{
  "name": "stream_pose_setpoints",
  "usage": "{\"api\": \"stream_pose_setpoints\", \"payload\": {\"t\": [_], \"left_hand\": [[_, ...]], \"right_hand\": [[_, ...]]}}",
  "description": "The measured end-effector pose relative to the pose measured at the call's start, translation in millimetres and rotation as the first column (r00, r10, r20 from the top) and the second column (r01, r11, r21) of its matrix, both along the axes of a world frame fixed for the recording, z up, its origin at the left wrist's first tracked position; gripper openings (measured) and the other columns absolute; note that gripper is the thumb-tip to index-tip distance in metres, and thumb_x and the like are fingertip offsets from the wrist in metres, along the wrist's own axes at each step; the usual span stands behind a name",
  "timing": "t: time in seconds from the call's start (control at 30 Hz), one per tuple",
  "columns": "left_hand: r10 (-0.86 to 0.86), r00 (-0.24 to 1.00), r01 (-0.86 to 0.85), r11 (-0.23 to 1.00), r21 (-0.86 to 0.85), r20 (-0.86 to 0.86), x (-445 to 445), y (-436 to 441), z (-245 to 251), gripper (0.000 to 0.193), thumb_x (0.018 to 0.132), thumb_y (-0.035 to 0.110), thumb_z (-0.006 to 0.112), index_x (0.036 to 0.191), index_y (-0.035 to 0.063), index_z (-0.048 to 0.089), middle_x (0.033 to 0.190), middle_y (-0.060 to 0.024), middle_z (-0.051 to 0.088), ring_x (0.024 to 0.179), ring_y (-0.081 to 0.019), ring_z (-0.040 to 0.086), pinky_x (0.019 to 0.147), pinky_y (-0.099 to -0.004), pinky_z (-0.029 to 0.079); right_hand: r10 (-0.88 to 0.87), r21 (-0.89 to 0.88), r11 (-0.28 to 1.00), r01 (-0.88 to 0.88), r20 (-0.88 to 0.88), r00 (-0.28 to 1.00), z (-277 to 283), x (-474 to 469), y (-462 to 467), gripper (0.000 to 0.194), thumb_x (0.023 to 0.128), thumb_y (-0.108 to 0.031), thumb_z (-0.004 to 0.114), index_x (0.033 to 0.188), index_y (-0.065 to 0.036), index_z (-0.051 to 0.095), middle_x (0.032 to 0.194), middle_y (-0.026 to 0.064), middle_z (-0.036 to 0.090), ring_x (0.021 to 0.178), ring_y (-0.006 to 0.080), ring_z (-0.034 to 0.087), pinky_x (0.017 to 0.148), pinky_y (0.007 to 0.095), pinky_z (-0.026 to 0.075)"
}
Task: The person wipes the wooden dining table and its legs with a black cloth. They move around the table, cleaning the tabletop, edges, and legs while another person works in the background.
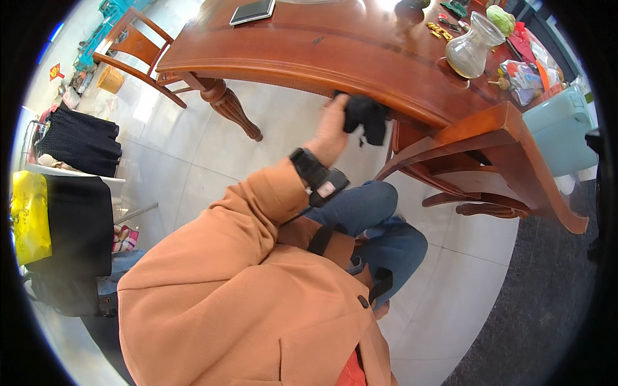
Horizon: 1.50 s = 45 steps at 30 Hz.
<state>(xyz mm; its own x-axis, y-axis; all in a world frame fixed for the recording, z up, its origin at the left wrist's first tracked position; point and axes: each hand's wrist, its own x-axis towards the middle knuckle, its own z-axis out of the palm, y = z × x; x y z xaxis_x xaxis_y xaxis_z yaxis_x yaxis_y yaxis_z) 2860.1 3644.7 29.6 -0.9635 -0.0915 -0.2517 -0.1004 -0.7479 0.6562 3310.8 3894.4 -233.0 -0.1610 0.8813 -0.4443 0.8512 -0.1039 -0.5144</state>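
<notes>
My left hand (332, 126) is raised at the front edge of the reddish wooden table (289, 46), its fingers closed on a bunched black cloth item (369, 118). That item hangs down in front of the table's edge and is a little blurred. A black strap and a small black box (329, 187) are on my left wrist, over the cuff of a tan coat. A patch of skin (382, 310) shows low at the right edge of the coat, beside my jeans; it may be part of my right hand, but its fingers are hidden.
A wooden chair (512, 140) stands close on the right, another (140, 43) at the far left. On the table are a glass vase (470, 48), a cabbage (501, 20), a flat dark device (252, 11) and plastic bags (524, 79). A carved table leg (231, 111) reaches the tiled floor.
</notes>
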Motion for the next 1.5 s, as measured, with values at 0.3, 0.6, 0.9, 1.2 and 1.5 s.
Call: {"api": "stream_pose_setpoints", "payload": {"t": [0.3,0.6,0.9,1.2,1.5], "left_hand": [[0.416,0.909,-0.414,0.9,-0.135,-0.01,-28.6,-152.7,-8.9,0.023,0.088,0.019,0.061,0.103,0.0019,0.061,0.093,-0.0083,0.067,0.085,-0.0221,0.066,0.077,-0.0334,0.053],[0.358,0.934,-0.352,0.904,-0.243,-0.019,0.8,-7.8,-12.2,0.045,0.085,0.022,0.066,0.12,0.003,0.043,0.104,-0.011,0.057,0.092,-0.0189,0.054,0.081,-0.0347,0.047],[0.157,0.977,-0.136,0.981,-0.141,0.147,21.0,71.0,20.3,0.055,0.086,0.024,0.065,0.129,0.0027,0.039,0.112,-0.013,0.059,0.101,-0.0222,0.057,0.089,-0.0335,0.045],[0.411,0.912,-0.395,0.883,-0.255,0.01,-4.1,-62.8,8.7,0.043,0.082,0.021,0.068,0.114,-0.0039,0.053,0.102,-0.0127,0.063,0.089,-0.0197,0.061,0.077,-0.0314,0.05],[0.623,0.742,-0.656,0.6,-0.457,-0.247,-29.3,-204.3,20.6,0.038,0.08,0.013,0.068,0.113,-0.0028,0.057,0.104,-0.0117,0.064,0.093,-0.0192,0.061,0.082,-0.0316,0.049]], "right_hand": [[0.146,0.017,0.989,-0.145,-0.073,0.987,4.0,2.4,1.1,0.053,0.08,-0.045,0.064,0.111,-0.002,0.067,0.105,0.0208,0.068,0.095,0.0361,0.064,0.083,0.0408,0.049],[0.222,0.024,0.975,-0.221,-0.037,0.974,10.8,-2.0,4.4,0.053,0.081,-0.044,0.064,0.11,-0.001,0.066,0.104,0.0215,0.068,0.093,0.0371,0.063,0.081,0.042,0.048],[0.224,0.031,0.974,-0.223,-0.02,0.974,10.2,-9.3,8.9,0.052,0.081,-0.044,0.064,0.11,-0.001,0.066,0.103,0.0214,0.068,0.093,0.0368,0.064,0.081,0.0419,0.048],[0.246,0.037,0.969,-0.246,0.008,0.969,3.4,-26.1,9.2,0.052,0.081,-0.044,0.063,0.11,-0.001,0.067,0.103,0.0213,0.068,0.092,0.0366,0.064,0.081,0.0418,0.048],[0.263,0.047,0.963,-0.264,0.033,0.964,2.6,-38.1,7.0,0.051,0.081,-0.043,0.063,0.109,-0.001,0.067,0.102,0.0212,0.068,0.092,0.0364,0.064,0.08,0.0417,0.048]]}}
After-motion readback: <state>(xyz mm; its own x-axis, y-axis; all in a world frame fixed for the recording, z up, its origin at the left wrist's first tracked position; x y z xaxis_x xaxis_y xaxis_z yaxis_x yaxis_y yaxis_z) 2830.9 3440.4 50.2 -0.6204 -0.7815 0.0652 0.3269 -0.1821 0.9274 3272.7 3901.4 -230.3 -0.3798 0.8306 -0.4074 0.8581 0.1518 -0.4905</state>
